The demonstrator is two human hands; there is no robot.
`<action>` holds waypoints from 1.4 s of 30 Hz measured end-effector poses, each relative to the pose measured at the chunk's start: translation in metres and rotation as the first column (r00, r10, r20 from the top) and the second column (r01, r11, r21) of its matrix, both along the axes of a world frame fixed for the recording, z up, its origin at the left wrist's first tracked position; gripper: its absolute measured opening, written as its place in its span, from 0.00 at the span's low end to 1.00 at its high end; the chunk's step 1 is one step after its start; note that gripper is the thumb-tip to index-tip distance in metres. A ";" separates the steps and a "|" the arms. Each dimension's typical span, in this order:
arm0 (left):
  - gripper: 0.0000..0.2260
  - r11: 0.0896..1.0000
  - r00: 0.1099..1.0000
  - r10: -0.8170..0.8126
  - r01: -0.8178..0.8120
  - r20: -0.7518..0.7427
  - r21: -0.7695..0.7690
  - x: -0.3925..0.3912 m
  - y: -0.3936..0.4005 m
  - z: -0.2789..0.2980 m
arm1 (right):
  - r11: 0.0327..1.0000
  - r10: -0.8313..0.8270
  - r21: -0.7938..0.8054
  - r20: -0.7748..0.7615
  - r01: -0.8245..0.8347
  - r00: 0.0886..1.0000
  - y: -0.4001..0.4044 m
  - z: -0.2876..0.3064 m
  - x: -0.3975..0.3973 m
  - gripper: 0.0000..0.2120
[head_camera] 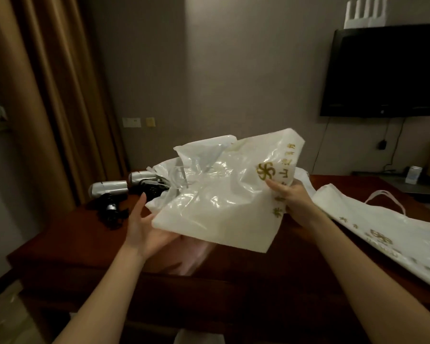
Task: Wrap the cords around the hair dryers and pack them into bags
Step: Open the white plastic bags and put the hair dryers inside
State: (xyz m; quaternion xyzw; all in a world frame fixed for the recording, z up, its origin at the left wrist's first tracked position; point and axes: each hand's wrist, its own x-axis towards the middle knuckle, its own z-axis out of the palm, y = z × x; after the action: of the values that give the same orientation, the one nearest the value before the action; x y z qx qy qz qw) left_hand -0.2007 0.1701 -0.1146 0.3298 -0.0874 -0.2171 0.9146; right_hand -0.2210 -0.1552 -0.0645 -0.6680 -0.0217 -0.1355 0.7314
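Above the dark red desk (90,247), a white plastic bag (216,194) hangs in both hands, lifted clear so its mouth can be found; the right hand (292,198) pinches the printed edge between thumb and fingers; the left hand (144,227) lies palm-up under the lower corner, fingers straight, supporting rather than gripping; the bag's long axis slants from low left to high right. Behind it two silver hair dryers (109,191) lie on the desk, barrels pointing left, cords bunched beneath; a second bag (372,232) lies flat at right.
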 end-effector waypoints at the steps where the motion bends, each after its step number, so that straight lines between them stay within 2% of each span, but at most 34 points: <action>1: 0.36 0.996 0.998 -0.056 0.054 0.017 0.075 0.007 -0.002 0.002 | 0.999 0.005 -0.038 -0.008 -0.006 1.000 -0.008 0.000 0.001 0.09; 3: 0.39 0.947 0.994 -0.107 0.100 0.007 0.306 0.022 -0.018 0.003 | 0.991 0.010 -0.131 -0.068 -0.019 0.998 -0.021 -0.009 0.004 0.09; 4: 0.37 0.902 0.992 -0.124 0.116 -0.006 0.417 0.026 -0.032 0.003 | 0.983 -0.007 -0.182 -0.117 -0.015 0.993 -0.026 -0.017 0.005 0.09; 7: 0.25 0.711 0.987 -0.151 0.152 -0.062 0.686 0.032 -0.075 -0.003 | 0.945 -0.137 -0.321 -0.196 0.069 0.971 -0.039 -0.041 0.010 0.05; 8: 0.20 0.649 0.985 -0.158 0.161 -0.075 0.743 0.033 -0.088 -0.005 | 0.934 -0.167 -0.347 -0.204 0.088 0.965 -0.043 -0.046 0.015 0.04; 10: 0.12 0.582 0.986 -0.162 0.116 -0.026 0.805 0.038 -0.109 -0.009 | 0.920 -0.227 -0.368 -0.219 0.136 0.949 -0.049 -0.047 0.024 0.03; 12: 0.13 0.578 0.993 -0.080 -0.027 0.090 0.816 0.045 -0.122 -0.004 | 0.931 -0.280 -0.297 -0.208 0.212 0.937 -0.055 -0.036 0.030 0.02; 15: 0.18 0.636 0.958 0.079 -0.260 0.274 0.726 0.058 -0.124 0.005 | 0.936 -0.294 -0.245 -0.160 0.251 0.942 -0.065 -0.017 0.032 0.01; 17: 0.26 0.643 0.943 0.101 -0.304 0.316 0.703 0.060 -0.121 0.003 | 0.948 -0.252 -0.247 -0.193 0.202 0.948 -0.071 -0.019 0.032 0.07; 18: 0.24 0.625 0.942 0.104 -0.311 0.318 0.716 0.057 -0.121 -0.002 | 0.933 -0.267 -0.305 -0.227 0.192 0.936 -0.073 -0.025 0.033 0.13; 20: 0.14 0.553 0.945 0.098 -0.313 0.313 0.772 0.050 -0.124 -0.017 | 0.817 -0.400 -0.536 -0.260 0.213 0.879 -0.077 -0.042 0.031 0.19; 23: 0.10 0.442 0.956 0.071 -0.285 0.283 0.850 0.042 -0.132 -0.042 | 0.531 -0.564 -0.827 -0.183 0.184 0.805 -0.079 -0.070 0.024 0.22; 26: 0.14 0.366 0.963 0.087 -0.268 0.254 0.891 0.046 -0.138 -0.054 | 0.227 -0.609 -0.950 0.032 0.213 0.793 -0.068 -0.073 0.024 0.22; 27: 0.15 0.366 0.965 0.100 -0.263 0.244 0.893 0.048 -0.140 -0.055 | 0.181 -0.568 -0.946 0.123 0.269 0.814 -0.059 -0.067 0.026 0.23; 29: 0.15 0.376 0.961 0.125 -0.275 0.246 0.885 0.049 -0.145 -0.055 | 0.247 -0.446 -0.896 0.233 0.369 0.864 -0.036 -0.057 0.026 0.24; 30: 0.14 0.378 0.960 0.128 -0.281 0.251 0.882 0.050 -0.147 -0.055 | 0.276 -0.401 -0.896 0.221 0.347 0.889 -0.026 -0.058 0.024 0.25; 31: 0.14 0.375 0.958 0.131 -0.287 0.256 0.881 0.050 -0.148 -0.056 | 0.269 -0.372 -0.919 0.178 0.289 0.911 -0.020 -0.068 0.020 0.25; 33: 0.14 0.348 0.956 0.117 -0.294 0.270 0.890 0.049 -0.148 -0.060 | 0.194 -0.357 -0.975 0.030 0.105 0.934 -0.018 -0.103 0.007 0.26; 36: 0.11 0.249 0.941 0.022 -0.333 0.338 0.910 0.045 -0.147 -0.066 | 0.154 -0.363 -0.984 -0.145 -0.095 0.920 -0.030 -0.130 0.002 0.28; 38: 0.12 0.185 0.923 -0.009 -0.376 0.385 0.908 0.044 -0.147 -0.067 | 0.168 -0.359 -0.980 -0.163 -0.108 0.919 -0.030 -0.124 0.006 0.28; 40: 0.13 0.161 0.913 -0.025 -0.398 0.407 0.903 0.044 -0.145 -0.066 | 0.192 -0.366 -0.981 -0.098 -0.028 0.925 -0.025 -0.122 0.008 0.28; 42: 0.14 0.135 0.920 -0.046 -0.380 0.389 0.915 0.044 -0.139 -0.063 | 0.149 -0.354 -0.988 -0.084 -0.033 0.931 -0.021 -0.126 0.007 0.27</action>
State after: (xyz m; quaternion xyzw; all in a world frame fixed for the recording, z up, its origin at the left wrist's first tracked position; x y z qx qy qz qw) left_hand -0.1564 0.0313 -0.1771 0.8805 -0.0364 -0.0582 0.4690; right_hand -0.2137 -0.1759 -0.1907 -0.9895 0.0788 -0.0653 0.1023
